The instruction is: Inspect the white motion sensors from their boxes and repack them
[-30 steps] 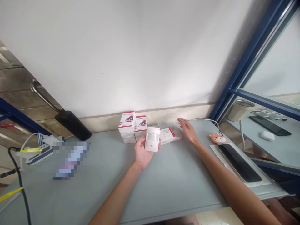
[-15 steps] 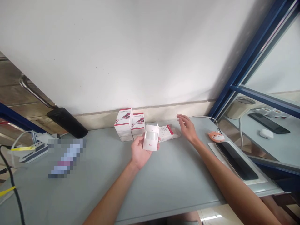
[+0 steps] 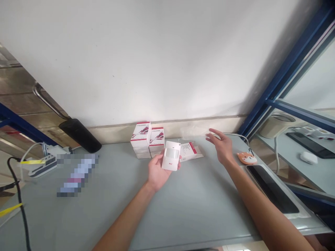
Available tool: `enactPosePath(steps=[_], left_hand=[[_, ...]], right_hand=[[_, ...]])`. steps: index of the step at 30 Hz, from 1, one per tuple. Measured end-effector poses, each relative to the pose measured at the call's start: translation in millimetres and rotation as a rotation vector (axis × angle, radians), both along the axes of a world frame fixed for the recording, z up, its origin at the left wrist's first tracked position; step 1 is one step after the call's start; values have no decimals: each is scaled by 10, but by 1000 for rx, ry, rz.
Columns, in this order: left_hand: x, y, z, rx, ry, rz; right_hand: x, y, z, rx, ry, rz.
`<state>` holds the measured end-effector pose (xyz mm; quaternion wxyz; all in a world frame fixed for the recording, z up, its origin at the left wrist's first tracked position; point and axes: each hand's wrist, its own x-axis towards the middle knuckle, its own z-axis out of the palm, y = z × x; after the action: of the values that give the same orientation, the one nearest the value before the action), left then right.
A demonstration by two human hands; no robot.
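Observation:
A white motion sensor [image 3: 171,156] with a curved lens window, red lettering and a short aerial at its top corner rests in my left hand [image 3: 158,174]. The fingers are wrapped round its back, and its front faces me. To the right, my right hand [image 3: 222,144] is raised above the table, fingers apart and seemingly holding nothing. A clear plastic bag [image 3: 193,132] lies by the wall near those fingertips; whether they touch it is hard to see. Behind the sensor lies a flattened white and red box [image 3: 188,151], partly covered by it.
White and red boxes [image 3: 141,134] stand against the wall on the grey table [image 3: 125,212]. A power strip [image 3: 43,166], cables and a black padded bar [image 3: 80,135] are at left. At right lie an orange animal-face case [image 3: 247,158] and a phone [image 3: 272,188], beside a blue-framed mirror.
My right hand has moved right, away from the clear plastic bag. The left hand still holds the sensor, and the whole view has shifted slightly.

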<state>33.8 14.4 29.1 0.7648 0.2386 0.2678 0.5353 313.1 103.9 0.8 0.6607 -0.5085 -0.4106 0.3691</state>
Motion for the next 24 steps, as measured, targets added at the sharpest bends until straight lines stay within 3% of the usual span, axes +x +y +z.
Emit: enactPosePath(steps=[7, 15, 24], left_hand=[[-13, 18, -73, -6, 26, -43], [23, -23, -59, -5, 62, -141], [43, -51, 31, 55, 186, -188]], right_hand=[[-1, -28, 44, -35, 128, 121], [-50, -81, 87, -90, 73, 237], [-54, -121, 138, -77, 70, 218]])
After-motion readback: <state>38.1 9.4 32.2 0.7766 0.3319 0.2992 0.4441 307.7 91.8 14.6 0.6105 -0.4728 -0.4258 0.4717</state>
